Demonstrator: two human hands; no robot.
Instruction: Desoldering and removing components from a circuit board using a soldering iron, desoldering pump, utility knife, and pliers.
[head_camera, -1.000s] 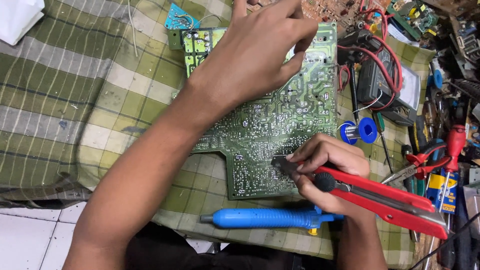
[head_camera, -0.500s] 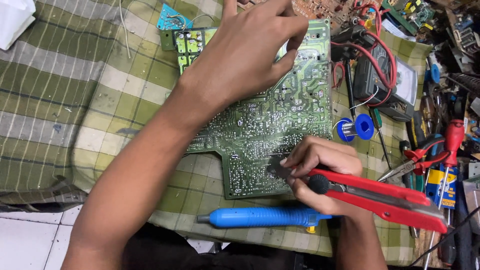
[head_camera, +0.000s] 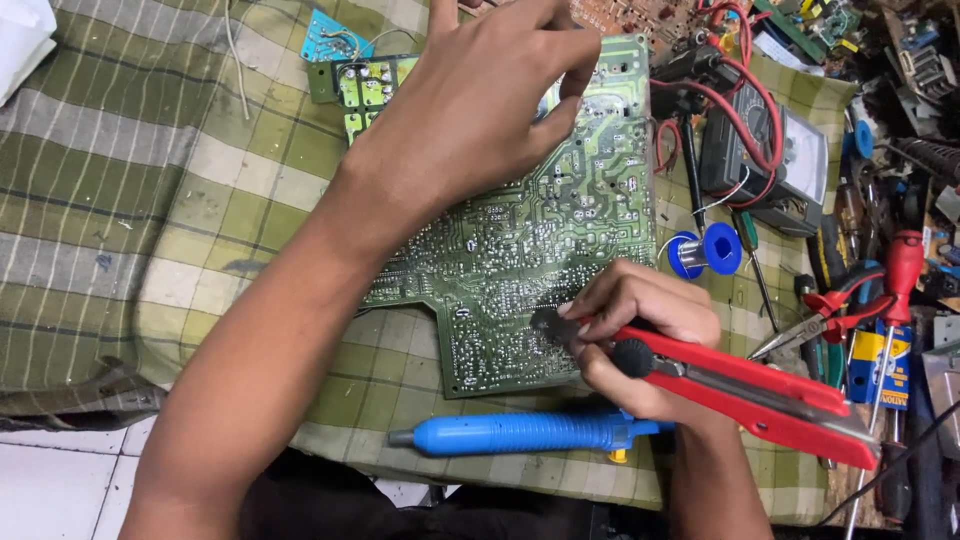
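A large green circuit board (head_camera: 520, 250) lies solder side up on a green checked cloth (head_camera: 150, 190). My left hand (head_camera: 470, 100) presses flat on the board's upper part, fingers spread over its top edge. My right hand (head_camera: 640, 330) grips a red utility knife (head_camera: 740, 390) like a pen, its dark tip touching the board near the lower right corner. A blue desoldering pump (head_camera: 520, 433) rests on the cloth just below the board and my right hand.
A small spool of solder with blue flanges (head_camera: 705, 250) sits right of the board. Beyond it are an analogue multimeter (head_camera: 780, 150) with red leads, red-handled pliers (head_camera: 840, 305), a red screwdriver (head_camera: 900, 270) and several smaller boards (head_camera: 360, 75).
The view has shifted slightly. My left hand slid a little along the board's top edge. The knife tip stays on the same spot of the board.
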